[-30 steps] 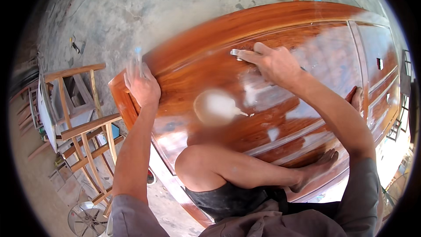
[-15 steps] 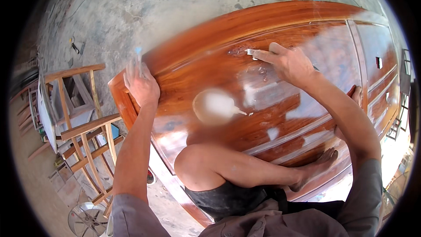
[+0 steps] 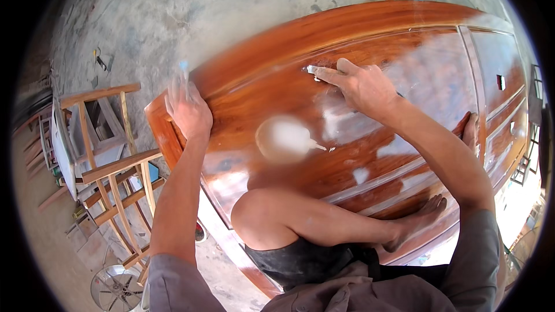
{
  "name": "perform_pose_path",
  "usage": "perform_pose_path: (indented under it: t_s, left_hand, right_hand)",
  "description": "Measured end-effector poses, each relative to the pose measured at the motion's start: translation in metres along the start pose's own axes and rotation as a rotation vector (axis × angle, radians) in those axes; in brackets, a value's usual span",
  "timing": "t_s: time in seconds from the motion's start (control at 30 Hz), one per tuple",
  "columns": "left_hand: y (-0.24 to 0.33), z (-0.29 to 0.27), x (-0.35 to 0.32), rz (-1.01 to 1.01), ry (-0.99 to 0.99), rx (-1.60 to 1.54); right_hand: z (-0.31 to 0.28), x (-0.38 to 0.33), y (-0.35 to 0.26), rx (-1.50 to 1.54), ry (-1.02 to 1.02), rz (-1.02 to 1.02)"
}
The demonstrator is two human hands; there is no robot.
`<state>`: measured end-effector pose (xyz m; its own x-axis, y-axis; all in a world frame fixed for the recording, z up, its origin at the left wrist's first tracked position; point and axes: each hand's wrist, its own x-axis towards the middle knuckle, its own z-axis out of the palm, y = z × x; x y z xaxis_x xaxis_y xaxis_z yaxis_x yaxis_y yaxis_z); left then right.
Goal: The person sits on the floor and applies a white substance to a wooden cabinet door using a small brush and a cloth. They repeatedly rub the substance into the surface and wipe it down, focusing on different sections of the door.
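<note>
A large varnished reddish-brown wooden panel (image 3: 243,104) with raised mouldings lies beneath both hands. My left hand (image 3: 189,111) rests over its far left corner, fingers stretched out beyond the edge and blurred. A small blue spot (image 3: 184,65) shows at those fingertips; whether it is touched I cannot tell. My right hand (image 3: 369,89) is closed round a small putty knife (image 3: 313,70), index finger pressing along it. White filler clings to the blade, which touches the panel's upper part. Most of the tool is hidden by the hand. A blurred whitish round patch (image 3: 286,140) appears mid-panel.
My bent leg (image 3: 324,219) and bare foot rest on the panel. Wooden frames (image 3: 115,167) stand at the left, above a round metal wheel-like item (image 3: 117,290). Concrete floor (image 3: 173,17) surrounds the panel, with small tools (image 3: 101,62) lying on it.
My right hand has slid the putty knife leftward along the panel. My left hand stays at the corner.
</note>
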<state>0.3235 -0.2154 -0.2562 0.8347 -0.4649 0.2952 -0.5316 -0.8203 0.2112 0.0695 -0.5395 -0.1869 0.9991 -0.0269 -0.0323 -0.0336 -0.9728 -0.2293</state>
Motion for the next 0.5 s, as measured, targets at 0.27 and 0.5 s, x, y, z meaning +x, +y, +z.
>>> perform_pose_path:
  t_s: [0.27,0.5]
  left_hand:
    - [-0.003,0.005,-0.001,-0.012,0.026,0.023]
    - [-0.005,0.001,-0.001,-0.008,0.037,0.027]
  right_hand:
    - [0.001,0.000,-0.005,-0.012,-0.032,0.017]
    - [-0.010,-0.009,0.002,0.020,-0.077,0.075]
